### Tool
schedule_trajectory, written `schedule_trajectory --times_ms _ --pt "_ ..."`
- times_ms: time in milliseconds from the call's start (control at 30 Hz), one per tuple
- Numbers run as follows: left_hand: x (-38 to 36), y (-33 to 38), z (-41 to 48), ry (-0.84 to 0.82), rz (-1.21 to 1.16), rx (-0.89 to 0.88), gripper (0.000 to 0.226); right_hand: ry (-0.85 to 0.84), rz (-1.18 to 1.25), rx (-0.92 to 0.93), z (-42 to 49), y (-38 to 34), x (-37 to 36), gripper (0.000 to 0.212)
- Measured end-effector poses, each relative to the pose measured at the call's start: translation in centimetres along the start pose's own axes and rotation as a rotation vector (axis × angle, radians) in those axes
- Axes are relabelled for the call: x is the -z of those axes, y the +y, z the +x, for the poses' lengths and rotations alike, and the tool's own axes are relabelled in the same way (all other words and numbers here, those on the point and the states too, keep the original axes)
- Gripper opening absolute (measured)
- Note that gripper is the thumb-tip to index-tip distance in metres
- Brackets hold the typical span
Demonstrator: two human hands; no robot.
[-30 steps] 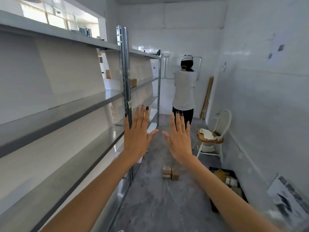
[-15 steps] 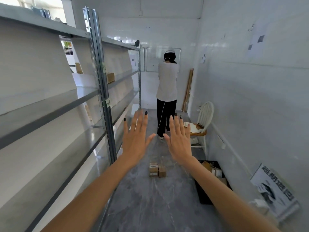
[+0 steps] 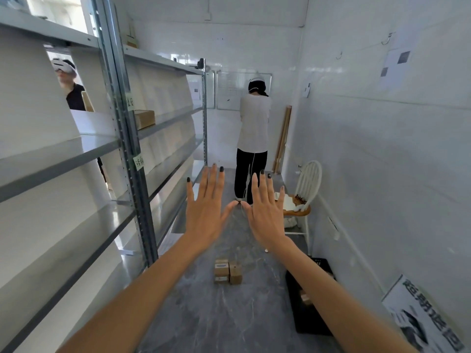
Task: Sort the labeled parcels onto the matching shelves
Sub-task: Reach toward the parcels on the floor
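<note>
My left hand (image 3: pixel 205 212) and my right hand (image 3: pixel 266 212) are stretched out in front of me, palms forward, fingers straight and spread, holding nothing. On the grey floor below them lie small labeled cardboard parcels (image 3: pixel 227 272), side by side. A black crate (image 3: pixel 309 324) with more parcels stands against the right wall, partly hidden by my right arm. The grey metal shelving (image 3: pixel 127 138) runs along the left, with green labels (image 3: pixel 139 161) on its upright. One brown box (image 3: pixel 144 119) sits on a middle shelf.
A person in a white top (image 3: pixel 253 138) stands with their back to me down the narrow aisle. A white chair (image 3: pixel 304 197) stands by the right wall. Another person (image 3: pixel 70 85) is visible behind the shelving. A printed sign (image 3: pixel 423 319) leans at the lower right.
The view has shifted left and forward, so the shelf upright and the parcels on the floor sit nearer. Both hands stay raised and spread.
</note>
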State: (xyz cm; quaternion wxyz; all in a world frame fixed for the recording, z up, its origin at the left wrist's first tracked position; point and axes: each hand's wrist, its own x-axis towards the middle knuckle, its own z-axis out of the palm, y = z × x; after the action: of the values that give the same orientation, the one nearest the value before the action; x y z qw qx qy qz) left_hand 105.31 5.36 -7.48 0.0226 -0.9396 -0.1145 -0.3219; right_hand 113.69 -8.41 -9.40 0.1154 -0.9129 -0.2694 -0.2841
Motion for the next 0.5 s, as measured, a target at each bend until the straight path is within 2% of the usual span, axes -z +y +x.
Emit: schedule_trajectory --times_ms 500 --pt "-11.6 -1.9 9.8 -0.035 -0.01 -0.026 0.075 -0.096 0.019 -0.039 8.5 5.4 -8.9 0.063"
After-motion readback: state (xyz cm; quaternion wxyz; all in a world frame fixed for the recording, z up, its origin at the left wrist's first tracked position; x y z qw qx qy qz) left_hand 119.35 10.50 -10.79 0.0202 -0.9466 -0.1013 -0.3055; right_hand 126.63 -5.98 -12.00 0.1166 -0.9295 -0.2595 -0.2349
